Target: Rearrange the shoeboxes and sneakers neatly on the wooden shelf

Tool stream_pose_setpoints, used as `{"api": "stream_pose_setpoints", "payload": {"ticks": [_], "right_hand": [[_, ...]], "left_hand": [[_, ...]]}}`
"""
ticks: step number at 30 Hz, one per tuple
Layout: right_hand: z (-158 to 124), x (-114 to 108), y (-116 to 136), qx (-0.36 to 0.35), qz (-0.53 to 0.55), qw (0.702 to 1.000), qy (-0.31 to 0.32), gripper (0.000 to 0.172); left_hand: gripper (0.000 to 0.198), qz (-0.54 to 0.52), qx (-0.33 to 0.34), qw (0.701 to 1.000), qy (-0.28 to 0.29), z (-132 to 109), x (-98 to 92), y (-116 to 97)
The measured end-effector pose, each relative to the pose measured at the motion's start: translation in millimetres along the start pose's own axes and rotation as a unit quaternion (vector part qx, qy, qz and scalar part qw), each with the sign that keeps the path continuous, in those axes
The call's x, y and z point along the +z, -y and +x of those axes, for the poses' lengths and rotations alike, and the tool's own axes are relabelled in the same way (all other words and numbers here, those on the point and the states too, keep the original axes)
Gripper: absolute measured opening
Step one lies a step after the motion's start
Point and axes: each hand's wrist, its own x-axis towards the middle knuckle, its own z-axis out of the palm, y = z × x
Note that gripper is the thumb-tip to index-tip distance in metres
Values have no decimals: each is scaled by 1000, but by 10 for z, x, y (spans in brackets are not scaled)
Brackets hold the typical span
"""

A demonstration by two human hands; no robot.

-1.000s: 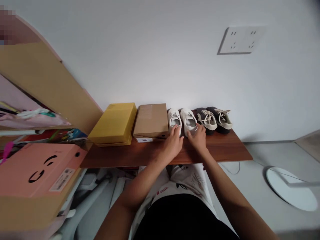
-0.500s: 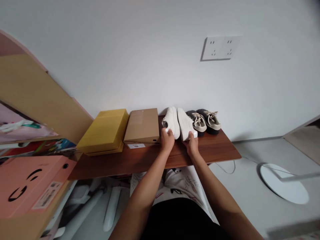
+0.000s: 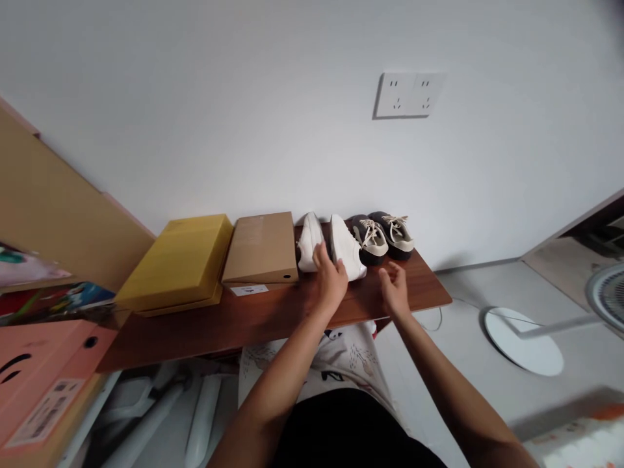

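Left hand [image 3: 330, 283] is in on the left white sneaker [image 3: 309, 244] at centre frame, fingers against it, firm grip or not, can't tell! Right hand [image 3: 394, 290] hangs half open, empty, above the wooden shelf [image 3: 273, 331], just beside the other white sneaker [image 3: 347, 247].

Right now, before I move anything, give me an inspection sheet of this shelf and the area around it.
Surface: reddish-brown wooden shelf against a white wall.
Shoes: white sneakers side by side, next to grey sneakers with cream laces.
Clutter: yellow box and kraft cardboard box on the shelf; pink box at lower left.
Hands: left hand at the white sneakers; right hand open, apart from the shoes.
Cables: thin white cable below the shelf.
Surroundings: wall socket, round white base, fan.
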Motion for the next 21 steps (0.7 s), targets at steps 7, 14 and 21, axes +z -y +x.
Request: {"api": "stream_pose_setpoints", "payload": {"ticks": [7,14,21], "right_hand": [[1156,-306,225,-151,-304,940,-47,48],[1391,-299,126,-98,-230,967,-40,40],[1452,-227,69,73,108,986,-107,47]], "left_hand": [[34,51,92,960,260,252,881,-472],[24,111,-20,954,278,397,1169,-485],[33,-42,-99,976,190,424,1005,-389]]}}
